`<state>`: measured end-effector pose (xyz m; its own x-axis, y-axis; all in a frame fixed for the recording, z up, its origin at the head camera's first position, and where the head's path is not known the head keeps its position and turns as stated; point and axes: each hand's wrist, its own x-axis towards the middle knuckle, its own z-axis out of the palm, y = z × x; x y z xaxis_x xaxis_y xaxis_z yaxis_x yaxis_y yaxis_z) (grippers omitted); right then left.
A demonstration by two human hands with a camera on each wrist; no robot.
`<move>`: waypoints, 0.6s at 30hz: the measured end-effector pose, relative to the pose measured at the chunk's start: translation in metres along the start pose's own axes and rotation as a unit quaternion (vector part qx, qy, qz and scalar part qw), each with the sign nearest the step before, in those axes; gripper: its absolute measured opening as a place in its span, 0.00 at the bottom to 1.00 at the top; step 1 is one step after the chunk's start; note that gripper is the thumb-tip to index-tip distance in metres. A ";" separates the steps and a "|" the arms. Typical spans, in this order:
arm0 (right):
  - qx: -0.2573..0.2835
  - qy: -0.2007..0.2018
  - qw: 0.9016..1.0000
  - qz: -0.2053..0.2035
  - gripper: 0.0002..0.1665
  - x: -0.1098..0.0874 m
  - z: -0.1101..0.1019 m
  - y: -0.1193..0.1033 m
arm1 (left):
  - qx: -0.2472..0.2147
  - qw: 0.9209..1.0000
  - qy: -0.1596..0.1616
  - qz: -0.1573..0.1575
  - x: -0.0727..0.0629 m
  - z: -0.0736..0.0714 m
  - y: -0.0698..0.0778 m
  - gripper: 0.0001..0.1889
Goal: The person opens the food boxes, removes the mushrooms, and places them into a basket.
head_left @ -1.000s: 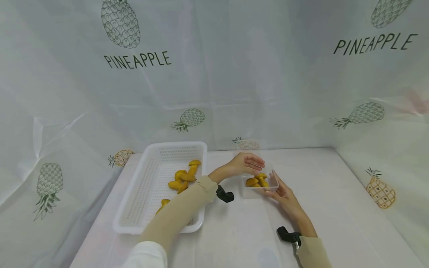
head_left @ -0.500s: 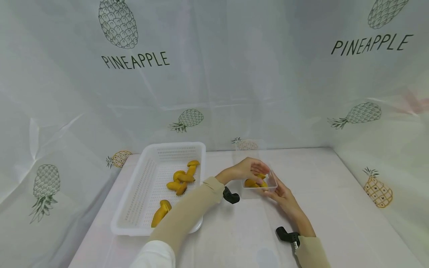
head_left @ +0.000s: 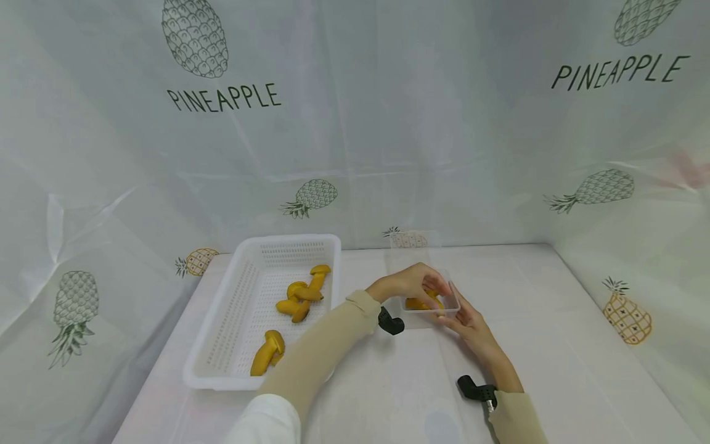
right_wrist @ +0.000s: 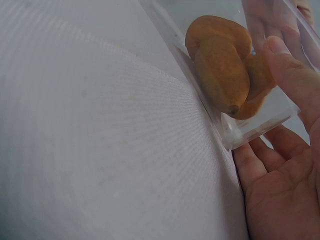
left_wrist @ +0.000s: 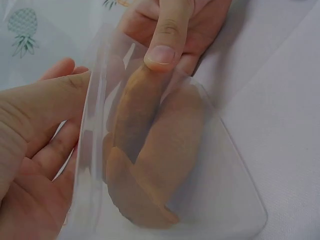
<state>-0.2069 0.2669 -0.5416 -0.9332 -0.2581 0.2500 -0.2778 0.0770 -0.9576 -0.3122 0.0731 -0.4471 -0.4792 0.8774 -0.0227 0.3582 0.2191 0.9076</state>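
Note:
A clear plastic box with a hinged lid stands on the table, lid raised at the back. Several yellow-brown mushrooms lie inside it. My right hand grips the box at its right front corner; its thumb presses the wall and its other fingers are around the side. My left hand is over the box opening, thumb and fingers bent down toward the mushrooms. Its fingertips are partly hidden behind the plastic, and no mushroom shows between them.
A white perforated plastic basket with several more mushrooms stands to the left, partly under the left sleeve. Black wrist-worn devices sit near both wrists. A pineapple-print sheet hangs behind the white-covered table.
My left hand has come down and a little to the right, from above the box to its opening, covering more of the mushrooms. My right hand stays on the box.

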 end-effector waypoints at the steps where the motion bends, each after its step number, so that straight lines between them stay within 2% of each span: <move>1: -0.001 0.001 1.000 0.002 0.50 0.000 0.000 0.000 | 0.002 1.000 -0.002 -0.002 0.001 0.000 0.000 0.21; 10: -0.020 0.009 1.000 0.017 0.50 0.000 0.003 0.001 | 0.003 0.999 -0.030 -0.019 0.005 -0.001 -0.008 0.20; 18: -0.023 0.012 1.000 0.012 0.50 0.001 0.002 0.000 | 0.081 0.996 -0.029 0.002 0.011 0.002 -0.013 0.17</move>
<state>-0.2070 0.2644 -0.5419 -0.9448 -0.2318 0.2314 -0.2652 0.1267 -0.9558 -0.3208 0.0810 -0.4600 -0.4328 0.9002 -0.0483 0.4871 0.2785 0.8277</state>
